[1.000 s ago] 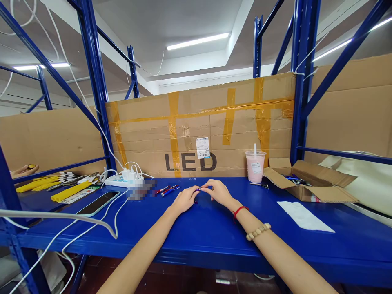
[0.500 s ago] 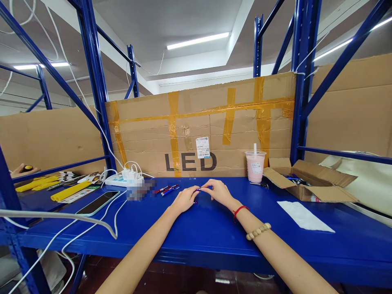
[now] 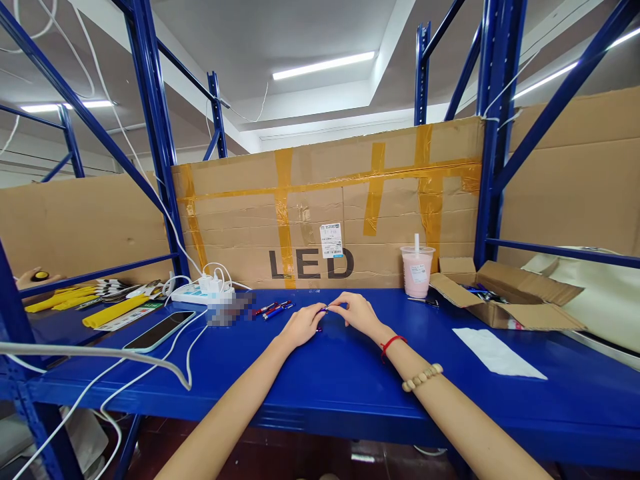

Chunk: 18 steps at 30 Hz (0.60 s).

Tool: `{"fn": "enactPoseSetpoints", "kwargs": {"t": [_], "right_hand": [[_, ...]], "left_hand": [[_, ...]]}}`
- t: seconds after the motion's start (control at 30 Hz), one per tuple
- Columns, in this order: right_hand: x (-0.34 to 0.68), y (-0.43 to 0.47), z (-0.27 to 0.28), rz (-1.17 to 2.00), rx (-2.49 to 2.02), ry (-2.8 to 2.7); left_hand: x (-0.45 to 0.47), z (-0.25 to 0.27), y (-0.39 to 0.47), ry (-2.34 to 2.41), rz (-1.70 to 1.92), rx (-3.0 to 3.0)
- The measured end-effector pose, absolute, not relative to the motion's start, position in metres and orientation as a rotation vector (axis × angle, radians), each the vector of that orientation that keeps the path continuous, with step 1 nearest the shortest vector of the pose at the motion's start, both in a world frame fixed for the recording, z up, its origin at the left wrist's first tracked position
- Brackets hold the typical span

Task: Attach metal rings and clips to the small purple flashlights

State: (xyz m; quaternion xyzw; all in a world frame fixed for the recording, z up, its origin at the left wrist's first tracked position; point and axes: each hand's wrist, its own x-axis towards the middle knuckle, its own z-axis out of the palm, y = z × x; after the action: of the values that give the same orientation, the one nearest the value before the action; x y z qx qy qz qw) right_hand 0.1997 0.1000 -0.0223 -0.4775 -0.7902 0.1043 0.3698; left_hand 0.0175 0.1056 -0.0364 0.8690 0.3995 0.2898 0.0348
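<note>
My left hand (image 3: pixel 303 325) is closed on a slim blue pen-like piece (image 3: pixel 324 309), only a short bit of which shows between the fingers. From the right, my right hand (image 3: pixel 357 312) pinches the same piece at its other end, thumb and forefinger together. The fingertips of both hands meet just above the blue tabletop (image 3: pixel 350 387). A tiny dark end (image 3: pixel 319 330) shows under my left hand; I cannot tell what it belongs to. Left of the hands lie several red and blue pens (image 3: pixel 277 311) in a loose group.
At the right stands an open cardboard box (image 3: pixel 505 297) with blue and dark items inside. A pink drink cup (image 3: pixel 417 272), a white paper (image 3: pixel 497 353), a phone (image 3: pixel 160 331) and a power strip (image 3: pixel 203 291) are on the table. White cables (image 3: pixel 170 367) hang at the left; a person's hand (image 3: pixel 35 277) shows far left.
</note>
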Motion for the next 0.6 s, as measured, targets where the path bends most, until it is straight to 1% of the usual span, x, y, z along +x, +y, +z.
{"fn": "enactPoseSetpoints", "kwargs": {"t": [0.6], "right_hand": [[0.1961, 0.0964, -0.0189, 0.227, -1.317, -2.020]], "left_hand": [[0.0186, -0.0340, 0.1029, 1.275, 0.845, 2.650]]}}
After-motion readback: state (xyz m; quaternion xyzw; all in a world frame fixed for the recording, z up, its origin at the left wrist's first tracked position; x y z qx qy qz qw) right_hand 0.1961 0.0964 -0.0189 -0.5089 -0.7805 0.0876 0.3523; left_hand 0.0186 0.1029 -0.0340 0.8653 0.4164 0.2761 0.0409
